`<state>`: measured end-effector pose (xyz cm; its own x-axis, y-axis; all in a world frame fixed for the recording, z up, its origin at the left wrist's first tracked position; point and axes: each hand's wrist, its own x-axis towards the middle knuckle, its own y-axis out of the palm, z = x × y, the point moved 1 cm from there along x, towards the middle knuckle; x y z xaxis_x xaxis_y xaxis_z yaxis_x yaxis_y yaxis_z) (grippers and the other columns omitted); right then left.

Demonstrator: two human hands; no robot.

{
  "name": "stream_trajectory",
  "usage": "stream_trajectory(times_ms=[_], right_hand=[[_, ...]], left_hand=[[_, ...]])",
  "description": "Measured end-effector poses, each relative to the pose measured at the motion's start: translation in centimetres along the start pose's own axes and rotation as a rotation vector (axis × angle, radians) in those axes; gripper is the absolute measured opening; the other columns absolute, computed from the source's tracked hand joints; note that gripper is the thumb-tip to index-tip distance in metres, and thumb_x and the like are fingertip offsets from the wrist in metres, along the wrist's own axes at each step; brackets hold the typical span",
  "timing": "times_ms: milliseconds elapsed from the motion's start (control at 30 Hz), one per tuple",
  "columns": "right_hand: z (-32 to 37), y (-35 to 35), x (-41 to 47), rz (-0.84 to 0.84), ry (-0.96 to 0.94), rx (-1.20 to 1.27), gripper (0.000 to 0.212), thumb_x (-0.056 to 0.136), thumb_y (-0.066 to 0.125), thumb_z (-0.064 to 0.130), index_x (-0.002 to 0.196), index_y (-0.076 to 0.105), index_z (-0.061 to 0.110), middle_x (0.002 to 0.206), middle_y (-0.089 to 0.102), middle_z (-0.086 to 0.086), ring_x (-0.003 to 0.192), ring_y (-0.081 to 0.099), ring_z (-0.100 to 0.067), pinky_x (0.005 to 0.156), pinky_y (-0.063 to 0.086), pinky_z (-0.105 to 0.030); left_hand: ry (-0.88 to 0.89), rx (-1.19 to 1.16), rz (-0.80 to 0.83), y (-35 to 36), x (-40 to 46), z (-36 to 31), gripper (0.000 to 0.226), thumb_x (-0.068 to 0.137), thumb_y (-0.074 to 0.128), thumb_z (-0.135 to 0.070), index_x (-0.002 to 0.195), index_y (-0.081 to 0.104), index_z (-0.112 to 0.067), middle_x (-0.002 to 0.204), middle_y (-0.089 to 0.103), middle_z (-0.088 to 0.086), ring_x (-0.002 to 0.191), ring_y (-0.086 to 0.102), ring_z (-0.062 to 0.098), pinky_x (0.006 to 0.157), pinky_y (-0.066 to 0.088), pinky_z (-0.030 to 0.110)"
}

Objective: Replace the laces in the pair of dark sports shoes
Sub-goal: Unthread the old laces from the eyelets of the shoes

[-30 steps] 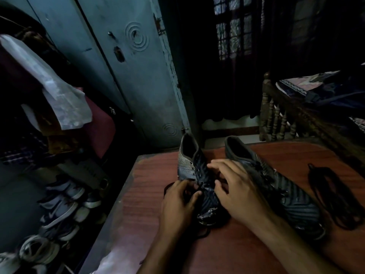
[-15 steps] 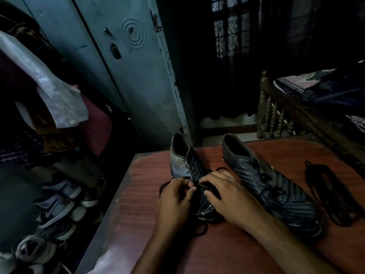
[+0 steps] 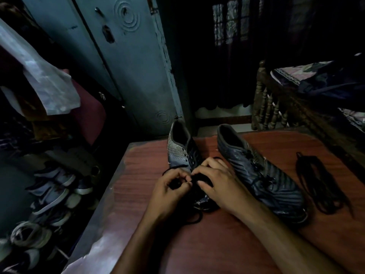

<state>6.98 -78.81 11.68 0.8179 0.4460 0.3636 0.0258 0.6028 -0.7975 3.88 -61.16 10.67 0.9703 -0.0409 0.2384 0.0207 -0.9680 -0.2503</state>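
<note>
Head view: we're working the lace on the left-hand shoe (image 3: 180,153).
Our left hand (image 3: 169,191) pinches the black lace (image 3: 178,182); our right hand (image 3: 219,184) curls over the vamp. Best to steady the shoe and pull evenly; spare laces (image 3: 322,184) wait beside the other shoe (image 3: 262,175).

A reddish-brown wooden table (image 3: 227,244) carries all items. The left shoe (image 3: 180,153) lies at 12 o'clock from table centre, heel away from the viewer. The right shoe (image 3: 260,173) lies just beside it at 1 o'clock. A loose bundle of black laces (image 3: 322,182) lies at 3 o'clock, apart from the right shoe.
</note>
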Motion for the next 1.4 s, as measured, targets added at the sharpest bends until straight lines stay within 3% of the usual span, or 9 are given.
stream_trajectory(times_ms=[167, 300, 433, 600, 733, 933, 1100, 1200, 1400], right_hand=[[0.4, -0.3, 0.1, -0.132, -0.055, -0.023, 0.008, 0.092, 0.066, 0.029, 0.099, 0.066, 0.031, 0.101, 0.058, 0.013, 0.096, 0.055, -0.017, 0.087, 0.041, -0.035], [1.6, -0.9, -0.2, -0.214, -0.194, -0.078, 0.01, 0.09, 0.069, 0.026, 0.1, 0.069, 0.027, 0.097, 0.058, 0.01, 0.091, 0.055, -0.016, 0.079, 0.043, -0.034], [2.7, -0.5, -0.7, -0.122, -0.289, 0.033, 0.013, 0.093, 0.067, 0.016, 0.105, 0.069, 0.019, 0.101, 0.056, 0.004, 0.089, 0.058, -0.014, 0.074, 0.053, -0.033], [2.6, -0.2, -0.8, -0.133, -0.32, 0.048, 0.017, 0.09, 0.069, 0.011, 0.106, 0.07, 0.017, 0.1, 0.058, 0.003, 0.091, 0.058, -0.013, 0.076, 0.053, -0.034], [3.0, -0.4, -0.8, -0.141, -0.343, 0.083, 0.021, 0.087, 0.072, 0.01, 0.105, 0.069, 0.02, 0.1, 0.063, 0.008, 0.094, 0.06, -0.013, 0.081, 0.053, -0.03], [1.9, -0.5, -1.0, -0.225, 0.011, 0.207, 0.018, 0.084, 0.076, 0.024, 0.087, 0.059, 0.029, 0.083, 0.057, 0.017, 0.07, 0.055, 0.002, 0.062, 0.043, -0.014], [0.6, 0.5, -0.6, -0.206, 0.139, 0.251, 0.022, 0.082, 0.077, 0.015, 0.09, 0.064, 0.03, 0.076, 0.057, 0.018, 0.069, 0.057, -0.003, 0.061, 0.048, -0.017], [0.2, 0.7, -0.4, -0.218, 0.157, 0.259, 0.026, 0.08, 0.08, 0.017, 0.1, 0.071, 0.031, 0.077, 0.059, 0.017, 0.067, 0.058, -0.005, 0.065, 0.054, -0.029], [0.2, 0.2, -0.1, -0.243, 0.133, 0.221, 0.02, 0.082, 0.077, 0.016, 0.097, 0.075, 0.028, 0.077, 0.054, 0.018, 0.071, 0.054, -0.003, 0.063, 0.04, -0.009]], left_hand=[[-0.036, 0.109, -0.051, 0.5, 0.2, 0.6, 0.016, 0.079, 0.071, -0.035, 0.086, 0.065, -0.022, 0.079, 0.065, 0.003, 0.075, 0.06, 0.017, 0.074, 0.054, 0.054], [-0.004, 0.327, -0.078, 0.8, 0.1, 0.9, 0.019, 0.08, 0.067, -0.046, 0.096, 0.063, -0.036, 0.086, 0.068, -0.011, 0.08, 0.064, 0.01, 0.075, 0.056, 0.046], [0.04, 0.478, -0.087, 0.9, 0.2, 0.8, 0.014, 0.074, 0.054, -0.046, 0.086, 0.057, -0.041, 0.084, 0.064, -0.011, 0.076, 0.058, 0.0, 0.069, 0.051, 0.04], [0.09, 0.667, -0.117, 1.2, -0.3, 0.1, 0.04, 0.077, 0.045, -0.052, 0.103, 0.062, -0.027, 0.093, 0.062, -0.009, 0.081, 0.059, 0.012, 0.067, 0.049, 0.04], [0.115, 0.791, -0.199, 1.0, -0.8, -0.6, 0.034, 0.079, 0.042, -0.05, 0.106, 0.056, -0.034, 0.101, 0.055, -0.01, 0.083, 0.055, 0.013, 0.058, 0.035, 0.031], [0.123, 0.585, -0.295, 0.8, -0.2, 0.0, 0.022, 0.099, 0.057, -0.038, 0.093, 0.07, -0.021, 0.091, 0.056, -0.01, 0.08, 0.058, 0.007, 0.07, 0.05, 0.038], [0.152, 0.516, -0.31, 0.5, -0.2, -0.3, 0.012, 0.096, 0.069, -0.014, 0.086, 0.069, -0.021, 0.088, 0.059, -0.015, 0.085, 0.061, 0.003, 0.072, 0.042, 0.014], [0.179, 0.457, -0.326, 0.6, -0.5, -1.0, 0.016, 0.097, 0.068, -0.011, 0.086, 0.066, -0.022, 0.09, 0.057, -0.013, 0.086, 0.06, 0.004, 0.072, 0.04, 0.01], [0.161, 0.37, -0.198, 1.2, -1.0, -1.7, 0.019, 0.1, 0.063, -0.008, 0.087, 0.063, -0.023, 0.093, 0.051, -0.014, 0.089, 0.057, 0.007, 0.074, 0.04, 0.01]])
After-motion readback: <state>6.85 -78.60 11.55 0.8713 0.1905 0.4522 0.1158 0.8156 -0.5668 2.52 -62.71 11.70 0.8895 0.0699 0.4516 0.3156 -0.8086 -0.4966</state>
